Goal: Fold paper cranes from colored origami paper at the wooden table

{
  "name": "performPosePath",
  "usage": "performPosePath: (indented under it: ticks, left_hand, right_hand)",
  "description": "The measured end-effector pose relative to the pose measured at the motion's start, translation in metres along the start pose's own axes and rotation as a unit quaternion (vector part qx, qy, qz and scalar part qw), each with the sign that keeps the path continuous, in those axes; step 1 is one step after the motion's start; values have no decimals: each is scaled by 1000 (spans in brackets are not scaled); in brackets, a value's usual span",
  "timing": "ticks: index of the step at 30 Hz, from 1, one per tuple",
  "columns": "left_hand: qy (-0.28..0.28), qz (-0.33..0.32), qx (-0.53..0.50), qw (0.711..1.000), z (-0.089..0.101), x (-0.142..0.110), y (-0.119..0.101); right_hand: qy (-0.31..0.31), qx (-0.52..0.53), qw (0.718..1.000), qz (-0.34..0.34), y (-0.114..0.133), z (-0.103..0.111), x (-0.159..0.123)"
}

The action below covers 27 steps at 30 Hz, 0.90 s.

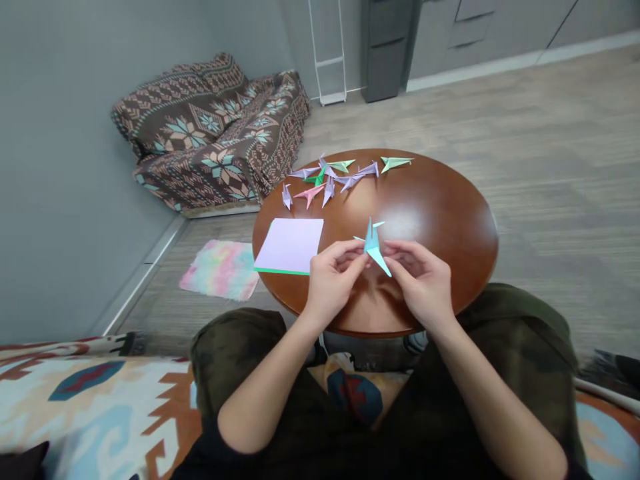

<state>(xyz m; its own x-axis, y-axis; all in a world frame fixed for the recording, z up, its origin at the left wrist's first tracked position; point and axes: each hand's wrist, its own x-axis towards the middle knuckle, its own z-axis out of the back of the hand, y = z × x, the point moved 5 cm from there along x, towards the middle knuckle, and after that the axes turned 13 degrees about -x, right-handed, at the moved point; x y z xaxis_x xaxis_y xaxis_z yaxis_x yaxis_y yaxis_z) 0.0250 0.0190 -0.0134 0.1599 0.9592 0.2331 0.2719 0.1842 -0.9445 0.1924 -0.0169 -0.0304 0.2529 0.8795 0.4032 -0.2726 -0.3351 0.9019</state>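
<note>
Hands close together over a round wooden bench (445, 227), the left hand (334, 283) and the right hand (419, 283) pinch a pale blue paper crane (373, 247) between their fingertips, as seen from my remote post through the head camera. The crane is held in the air just above the bench, between the two hands, with one slim point jutting toward the lower right. Farther up the bench lies a loose group of paper cranes (327, 190) in lilac, pink and green. A lilac sheet of paper (289, 245), showing a green edge, sits near the left hand at the bench's edge. Beyond it, a tie-dye cloth (220, 270) lies on the floor, with a patterned sofa (210, 127) in the corner. As I judge it, the step in hand is shaping the crane's folds; the next move calls for a steady pinch that leaves the thin points uncrushed.
</note>
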Motion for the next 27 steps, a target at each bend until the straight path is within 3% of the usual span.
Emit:
performPosePath:
  ticks: [4, 6, 12, 23, 27]
  left_hand:
    - [29, 19, -2, 999, -1, 0, -1]
    - [45, 28, -18, 998, -5, -2, -2]
    - [35, 47, -54, 997, -11, -6, -5]
    - [51, 9, -24, 998, -8, -2, -9]
    - [65, 53, -69, 994, -7, 0, -3]
  right_hand:
    - [-38, -160, 970, 180, 22, 7, -1]
    - [-50, -193, 956, 214, 27, 8, -2]
    - [-45, -123, 980, 149, 18, 8, -2]
    - [-20, -137, 967, 212, 34, 9, -2]
    - [-8, -130, 968, 216, 34, 8, -3]
